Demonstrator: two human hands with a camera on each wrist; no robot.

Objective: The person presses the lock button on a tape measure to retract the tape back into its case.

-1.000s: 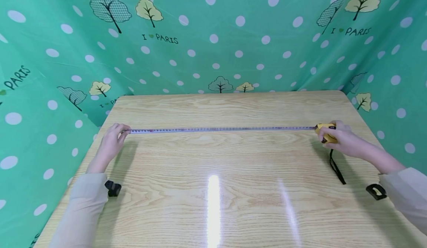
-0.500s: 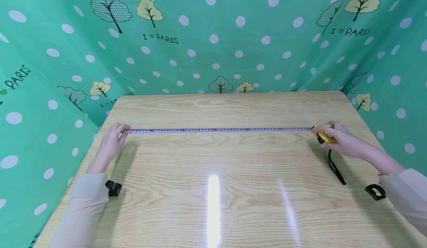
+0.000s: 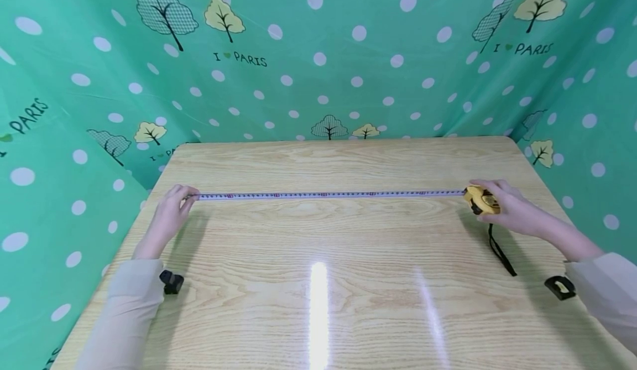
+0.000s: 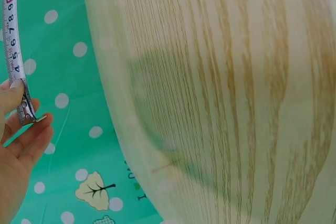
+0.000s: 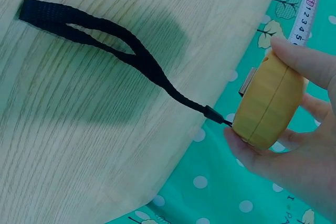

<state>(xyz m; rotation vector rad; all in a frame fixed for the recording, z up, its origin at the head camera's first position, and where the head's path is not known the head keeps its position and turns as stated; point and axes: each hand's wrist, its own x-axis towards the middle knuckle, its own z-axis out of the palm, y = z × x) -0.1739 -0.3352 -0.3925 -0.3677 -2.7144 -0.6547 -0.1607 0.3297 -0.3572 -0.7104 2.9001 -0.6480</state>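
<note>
A yellow tape measure (image 3: 481,200) is gripped in my right hand (image 3: 515,208), at the right of the head view. Its white blade (image 3: 323,195) runs out straight and level, above the table, across to my left hand (image 3: 169,212). There the thumb and fingers pinch the blade's end. In the left wrist view the metal hook (image 4: 39,119) pokes out past the thumb, close to the fingertips. The right wrist view has the thumb on one side of the yellow case (image 5: 270,103) and fingers around the other. A black wrist strap (image 5: 152,69) trails from the case.
Under both hands lies a pale wood-grain table (image 3: 249,326), with a bright light reflection down its middle. Green dotted curtains (image 3: 318,82) enclose its back and sides. A black wrist mount (image 3: 171,282) sits by the left cuff, another black mount (image 3: 560,287) by the right.
My right hand has shifted slightly left and tilted the case, whose side shows more. The blade's markings have turned sharper. My left hand has stayed nearly in place.
</note>
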